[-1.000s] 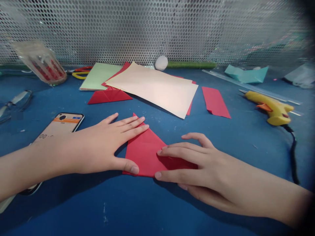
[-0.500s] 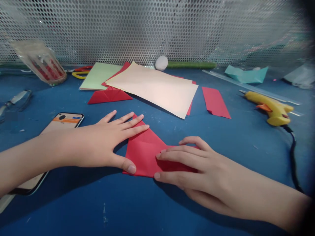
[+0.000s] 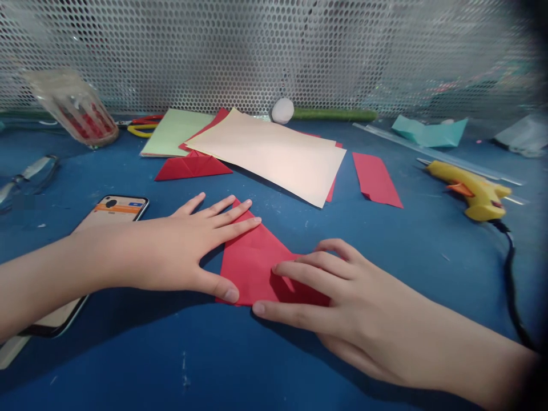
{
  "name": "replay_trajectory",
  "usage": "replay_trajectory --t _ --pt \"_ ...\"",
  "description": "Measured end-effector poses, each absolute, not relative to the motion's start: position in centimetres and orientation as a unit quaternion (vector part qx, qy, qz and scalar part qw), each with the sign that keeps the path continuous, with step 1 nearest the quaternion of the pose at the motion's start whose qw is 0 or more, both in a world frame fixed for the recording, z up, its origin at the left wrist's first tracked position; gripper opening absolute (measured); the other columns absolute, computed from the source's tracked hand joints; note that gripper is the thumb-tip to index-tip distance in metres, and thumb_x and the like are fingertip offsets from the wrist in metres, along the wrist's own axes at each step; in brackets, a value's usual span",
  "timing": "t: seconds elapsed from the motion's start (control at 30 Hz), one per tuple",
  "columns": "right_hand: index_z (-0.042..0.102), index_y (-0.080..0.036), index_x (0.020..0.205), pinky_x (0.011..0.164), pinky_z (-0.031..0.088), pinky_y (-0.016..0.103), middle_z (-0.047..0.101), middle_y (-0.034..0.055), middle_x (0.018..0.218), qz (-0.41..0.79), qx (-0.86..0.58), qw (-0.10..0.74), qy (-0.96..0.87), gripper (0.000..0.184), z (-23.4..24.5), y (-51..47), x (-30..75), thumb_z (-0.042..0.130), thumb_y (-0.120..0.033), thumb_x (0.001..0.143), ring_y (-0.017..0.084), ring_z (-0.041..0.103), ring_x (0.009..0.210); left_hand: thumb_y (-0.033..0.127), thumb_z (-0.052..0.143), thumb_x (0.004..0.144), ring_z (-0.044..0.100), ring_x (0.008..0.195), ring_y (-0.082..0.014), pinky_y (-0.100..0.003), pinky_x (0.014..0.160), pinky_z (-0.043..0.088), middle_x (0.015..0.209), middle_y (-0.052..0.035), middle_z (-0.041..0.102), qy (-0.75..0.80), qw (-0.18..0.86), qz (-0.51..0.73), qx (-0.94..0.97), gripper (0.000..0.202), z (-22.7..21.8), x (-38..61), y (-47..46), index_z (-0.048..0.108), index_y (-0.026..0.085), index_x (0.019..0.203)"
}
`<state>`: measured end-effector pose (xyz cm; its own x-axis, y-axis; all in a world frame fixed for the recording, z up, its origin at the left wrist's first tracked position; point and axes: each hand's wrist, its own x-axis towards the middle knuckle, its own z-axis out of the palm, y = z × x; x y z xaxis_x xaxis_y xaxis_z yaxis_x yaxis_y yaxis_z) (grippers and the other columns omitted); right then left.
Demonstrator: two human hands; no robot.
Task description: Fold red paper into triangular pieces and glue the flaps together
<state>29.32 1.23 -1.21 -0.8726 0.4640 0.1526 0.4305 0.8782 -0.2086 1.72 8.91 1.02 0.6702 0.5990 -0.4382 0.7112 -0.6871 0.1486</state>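
A folded sheet of red paper [image 3: 257, 257] lies on the blue table, its upper edge sloping down to the right. My left hand [image 3: 184, 245] is spread over its left side, with fingertips on the upper corner and the thumb at the lower left. Over the paper's right part rests my right hand [image 3: 346, 297], fingers apart, its thumb along the bottom edge and the index fingertip on the red surface. The paper's right end is hidden under that hand.
A phone [image 3: 113, 208] lies beneath my left forearm. Behind are cream sheets [image 3: 274, 151], a red folded piece [image 3: 192, 167], a green pad [image 3: 175, 131], scissors [image 3: 143, 128] and a plastic jar [image 3: 81, 114]. To the right are a red strip [image 3: 377, 180] and a yellow glue gun [image 3: 471, 185].
My right thumb has slid left along the paper's bottom edge, and the right fingers have opened a little wider. My left hand stays in place on the paper.
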Motion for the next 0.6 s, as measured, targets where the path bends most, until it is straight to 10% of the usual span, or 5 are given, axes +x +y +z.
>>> replay_trajectory --t 0.6 --pt "0.050 -0.036 0.155 0.086 0.032 0.047 0.068 0.0052 0.124 0.057 -0.281 0.078 -0.955 0.046 -1.1 0.4 27.9 0.035 -0.031 0.112 0.027 0.057 0.093 0.084 0.057 0.086 -0.011 0.160 -0.0330 -0.065 0.125 -0.003 0.171 0.0086 -0.014 0.370 0.194 -0.190 0.888 0.104 1.4 1.6 9.2 0.001 0.043 0.164"
